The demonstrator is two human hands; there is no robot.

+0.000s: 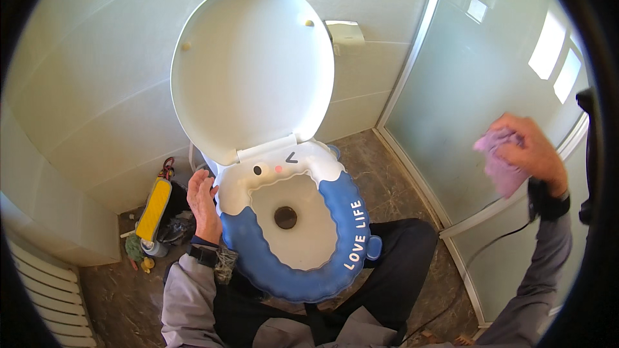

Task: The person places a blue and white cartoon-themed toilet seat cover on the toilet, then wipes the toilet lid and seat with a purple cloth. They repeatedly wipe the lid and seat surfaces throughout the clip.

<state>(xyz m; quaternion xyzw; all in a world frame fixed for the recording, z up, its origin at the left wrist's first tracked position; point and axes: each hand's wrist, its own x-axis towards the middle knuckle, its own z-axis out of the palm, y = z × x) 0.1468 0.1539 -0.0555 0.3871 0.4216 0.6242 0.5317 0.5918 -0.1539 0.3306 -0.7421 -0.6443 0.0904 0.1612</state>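
Note:
In front of me stands a toilet with its white lid [255,71] raised against the wall. On the bowl lies a blue and white padded seat cover [238,235] with a cartoon face and a wavy inner edge. Raised at the far right, by the shower glass, my right hand [532,154] is closed around a crumpled pink cloth [503,167]. My left hand [204,206] is at the left edge of the seat cover, its fingers extended upward with nothing in them. Whether its palm presses on the cover cannot be made out.
A frosted shower panel [451,109] borders the right side. Left of the toilet, a yellow brush-like item [155,209], a dark bag [177,227] and small toys sit on the floor. A white radiator [48,296] is at lower left; a paper holder [346,33] hangs behind.

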